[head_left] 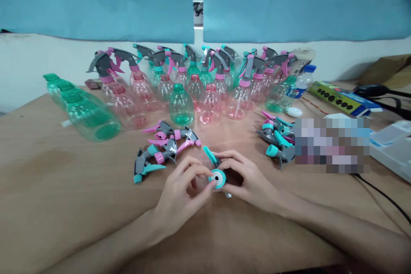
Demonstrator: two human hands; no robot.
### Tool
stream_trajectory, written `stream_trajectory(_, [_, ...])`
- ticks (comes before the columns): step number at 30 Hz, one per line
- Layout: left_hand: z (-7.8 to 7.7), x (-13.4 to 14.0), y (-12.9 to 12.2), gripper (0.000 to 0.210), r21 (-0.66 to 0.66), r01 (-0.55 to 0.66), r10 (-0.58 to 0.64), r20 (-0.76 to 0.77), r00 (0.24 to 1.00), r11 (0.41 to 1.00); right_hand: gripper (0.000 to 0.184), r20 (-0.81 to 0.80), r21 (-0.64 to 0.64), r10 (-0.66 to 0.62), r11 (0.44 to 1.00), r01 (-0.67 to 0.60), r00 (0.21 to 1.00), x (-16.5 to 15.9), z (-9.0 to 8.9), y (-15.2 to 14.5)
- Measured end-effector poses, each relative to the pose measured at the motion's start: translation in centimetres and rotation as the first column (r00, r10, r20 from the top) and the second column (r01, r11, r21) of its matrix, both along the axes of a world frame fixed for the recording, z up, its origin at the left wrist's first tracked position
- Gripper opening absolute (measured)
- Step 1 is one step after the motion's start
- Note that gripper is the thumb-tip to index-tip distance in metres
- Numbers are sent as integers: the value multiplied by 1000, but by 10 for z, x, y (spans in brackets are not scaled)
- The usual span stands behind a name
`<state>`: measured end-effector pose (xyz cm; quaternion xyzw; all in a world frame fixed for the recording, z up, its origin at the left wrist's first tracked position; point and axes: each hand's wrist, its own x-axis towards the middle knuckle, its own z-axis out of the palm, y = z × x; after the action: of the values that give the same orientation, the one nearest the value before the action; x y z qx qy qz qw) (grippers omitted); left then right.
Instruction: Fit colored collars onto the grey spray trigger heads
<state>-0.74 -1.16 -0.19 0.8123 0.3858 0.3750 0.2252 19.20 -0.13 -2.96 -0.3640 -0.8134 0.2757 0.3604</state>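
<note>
A grey and teal trigger spray head (pixel 210 156) is held low over the table, its teal collar facing me. Inside the collar shows a white disc with a dark hole. My right hand (pixel 252 182) grips the head's body from the right, fingers curled round it. From the left, the thumb and fingertips of my left hand (pixel 183 192) pinch the collar's edge. Beyond my left hand lies a loose group of pink, teal and grey spray heads (pixel 167 150). Another pile of spray heads (pixel 278 137) sits past my right hand.
Open green bottles (pixel 181 105) and pink bottles (pixel 210 105) stand ahead, with several bottles wearing spray heads (pixel 245 83) behind. Blurred green bottles (pixel 93 115) are at left. A capped water bottle (pixel 305 79), a yellow-green box (pixel 340 98) and a black cable (pixel 385 192) are at right.
</note>
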Motion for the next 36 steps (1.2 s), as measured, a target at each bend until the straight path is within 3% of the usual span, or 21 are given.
stream_trajectory(7, [-1, 1, 0, 7, -78, 2, -6, -55, 998, 997, 18, 19, 28, 14, 1000, -15, 1000, 0, -1, 0])
stream_trajectory(15, [0, 2, 2, 11, -37, -9, 7, -57, 998, 999, 16, 17, 63, -23, 998, 22, 1000, -1, 1, 0])
stream_trajectory(23, [1, 10, 1, 10, -93, -54, 53, -7, 999, 994, 15, 10, 65, -16, 998, 15, 1000, -1, 2, 1])
stream_trajectory(30, [3, 8, -1, 10, -83, 113, -112, 21, 993, 990, 19, 10, 59, 51, 997, -51, 999, -3, 0, -1])
stream_trajectory(36, [3, -4, 5, 12, 38, 197, -196, -35, 980, 980, 16, -12, 33, 13, 999, -13, 1000, -2, 4, -1])
